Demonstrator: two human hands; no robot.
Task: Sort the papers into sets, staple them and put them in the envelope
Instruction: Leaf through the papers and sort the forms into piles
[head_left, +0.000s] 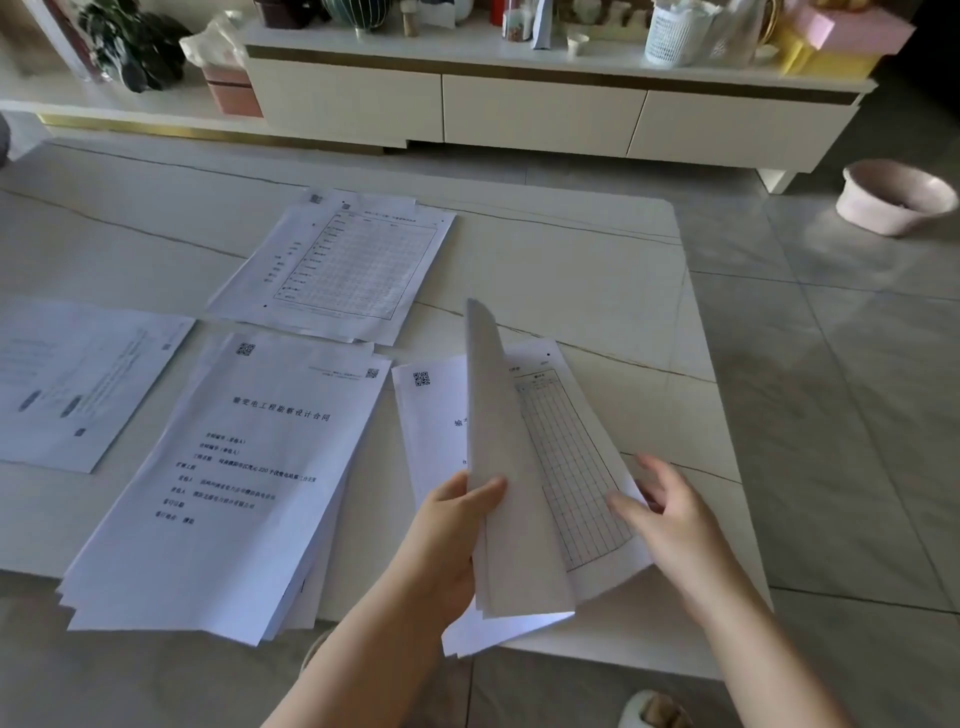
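Several sheets (511, 467) stand lifted on edge at the near right of the table (597, 270), gripped by the left hand (457, 525), thumb curled over their near face and the other fingers hidden behind. Just right of them the right hand (670, 514) has its fingers spread and relaxed, fingertips touching a grid-printed sheet (571, 467) that curves up from the stack below. That stack (431, 415), with a QR code at its top corner, lies flat and overhangs the near edge. To its left lies a thick, fanned pile (234, 478) topped by a title page, also overhanging the near edge. Farther left is another pile (78, 379), and at the far middle a pile of table forms (343, 265). Beyond the table stands a low white cabinet (519, 109); a pink basin (893, 197) sits on the floor at far right.
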